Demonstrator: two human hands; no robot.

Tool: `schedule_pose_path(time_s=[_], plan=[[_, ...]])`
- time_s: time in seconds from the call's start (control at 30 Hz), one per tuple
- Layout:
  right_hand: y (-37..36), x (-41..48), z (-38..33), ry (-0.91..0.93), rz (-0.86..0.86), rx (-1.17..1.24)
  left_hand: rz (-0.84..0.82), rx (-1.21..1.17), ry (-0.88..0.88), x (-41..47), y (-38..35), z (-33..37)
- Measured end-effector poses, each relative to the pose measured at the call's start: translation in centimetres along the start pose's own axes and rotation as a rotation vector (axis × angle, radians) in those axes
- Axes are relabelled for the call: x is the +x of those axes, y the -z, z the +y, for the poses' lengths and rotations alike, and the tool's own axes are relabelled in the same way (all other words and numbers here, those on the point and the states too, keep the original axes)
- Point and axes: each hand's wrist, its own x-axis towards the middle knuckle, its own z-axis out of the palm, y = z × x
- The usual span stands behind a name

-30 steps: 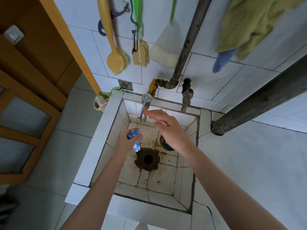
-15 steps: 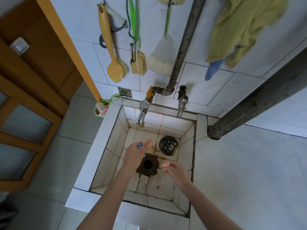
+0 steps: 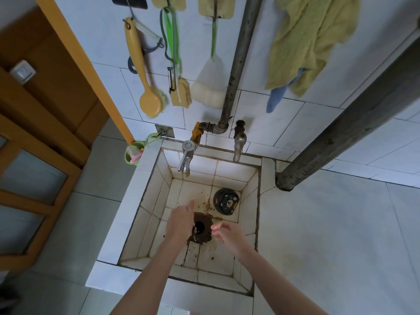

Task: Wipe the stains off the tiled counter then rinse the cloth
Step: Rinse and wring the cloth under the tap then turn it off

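Looking down into the tiled sink (image 3: 154,201), I start at the left. The left hand (image 3: 180,221) hangs over the basin floor at 9 o'clock of the drain hole (image 3: 200,227), back of the hand up and fingers tucked out of sight beneath it. Only a blue scrap of the cloth (image 3: 187,209) pokes out beside the thumb, so I judge that the hand is gripping the cloth balled up. Bunched like that, it has no long axis I can read. The visible tip points toward 12 o'clock, at the tap (image 3: 186,155), and I see no stream at the spout.

At 3 o'clock of the drain, the right hand (image 3: 227,231) is loosely curled with nothing in it, fingertips toward the left hand. Further right, the tiled table (image 3: 329,235) shows pale tile with no marks I can make out, so I take the wiping as done. What's left, by my reading, is the rinse. I cannot tell whether the cloth is already wet, and it may need water and a wring.
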Motion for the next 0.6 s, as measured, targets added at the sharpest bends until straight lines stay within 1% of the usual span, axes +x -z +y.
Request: schedule_pose_path(time_s=[0.1, 0.17, 0.23, 0.33, 0.37, 0.47, 0.6], plan=[[0.08, -0.11, -0.19, -0.005, 0.005, 0.012, 0.005, -0.002, 0.016, -0.15, -0.16, -0.13], [0.15, -0.07, -0.23, -0.006, 0.009, 0.005, -0.024, -0.016, 0.013, -0.10, -0.15, -0.37], [0.23, -0.05, -0.16, -0.018, 0.016, -0.002, -0.108, -0.049, 0.012, -0.08, -0.09, -0.46], [0.32, -0.11, -0.14, -0.048, 0.017, 0.039, -0.282, -0.207, 0.078, -0.27, 0.16, -0.20], [0.38, -0.14, -0.10, -0.051, 0.019, 0.050, -0.286, -0.219, 0.056, -0.28, 0.20, -0.17], [0.51, -0.42, -0.11, -0.041, 0.014, 0.047, -0.162, -0.125, -0.069, -0.28, 0.08, -0.22], [0.63, -0.66, -0.15, -0.053, 0.009, 0.067, -0.093, -0.052, -0.061, -0.70, -0.30, 0.29]])
